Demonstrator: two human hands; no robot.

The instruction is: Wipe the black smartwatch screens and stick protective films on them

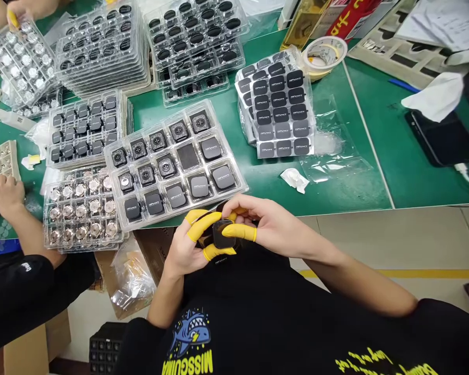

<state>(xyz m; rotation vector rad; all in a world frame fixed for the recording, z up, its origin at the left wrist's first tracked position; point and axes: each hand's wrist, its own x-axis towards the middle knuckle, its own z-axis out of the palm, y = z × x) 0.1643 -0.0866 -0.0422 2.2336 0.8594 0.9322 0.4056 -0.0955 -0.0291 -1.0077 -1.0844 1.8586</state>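
Above my lap, just off the table's front edge, both my hands hold a dark square smartwatch case (223,237). My left hand (182,250), with yellow finger cots, is closed around its left side and lower edge. From the right, my right hand (275,229) pinches it, a yellow-cotted thumb lying across the glossy face. Fingers hide part of the case. Nearest to them is a clear plastic tray (234,195) of watch cases, some bare-backed and some covered with dark labelled squares. One compartment (188,156) shows no watch.
Sheets of dark stickers (280,99) lie beyond my hands, with a tape roll (325,53) beside them. Stacked trays (101,47) stand at the back left. A phone (441,138) is on the right. Another person's hand (8,195) is at the left.
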